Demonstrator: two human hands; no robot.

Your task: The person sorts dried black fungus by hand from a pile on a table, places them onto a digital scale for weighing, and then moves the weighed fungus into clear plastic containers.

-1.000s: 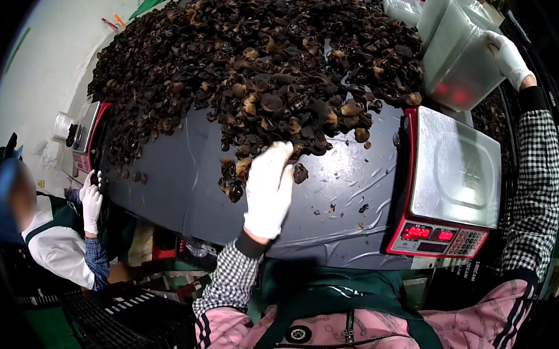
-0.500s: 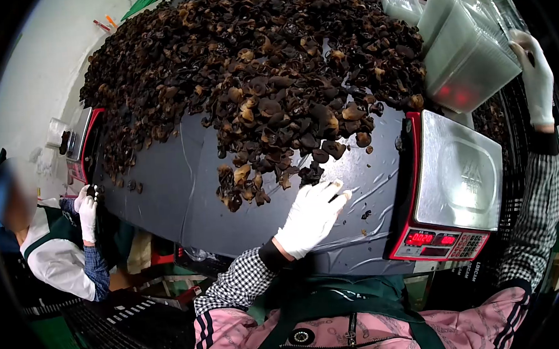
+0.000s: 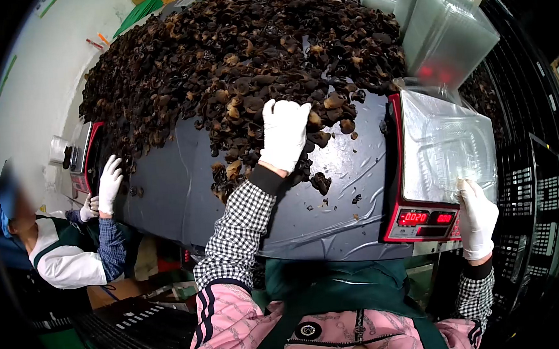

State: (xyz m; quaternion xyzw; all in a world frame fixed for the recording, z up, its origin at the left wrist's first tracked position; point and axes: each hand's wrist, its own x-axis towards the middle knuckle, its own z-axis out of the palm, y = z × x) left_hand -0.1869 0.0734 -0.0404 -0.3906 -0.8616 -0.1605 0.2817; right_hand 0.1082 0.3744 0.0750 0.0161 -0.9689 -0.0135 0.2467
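A broad pile of dark brown wood ear mushrooms (image 3: 222, 69) covers the far part of the table. My left hand (image 3: 286, 132), in a white glove, is at the pile's near edge, fingers curled down into the mushrooms; its fingertips are partly hidden. My right hand (image 3: 477, 220), also gloved, pinches the near corner of a clear plastic box (image 3: 447, 145). The box rests on the steel plate of a red scale (image 3: 394, 222), whose display glows red.
Stacks of clear plastic boxes (image 3: 444, 36) stand behind the scale. Black crates (image 3: 527, 191) are at the right. A co-worker (image 3: 73, 251) with gloved hands is at the left by another scale (image 3: 86, 151). Small mushroom scraps (image 3: 356, 199) lie on the dark table cover (image 3: 340, 222).
My right hand has come down from the box stacks with a clear box, now on the scale. My left hand has moved forward into the mushrooms and its fingers have curled.
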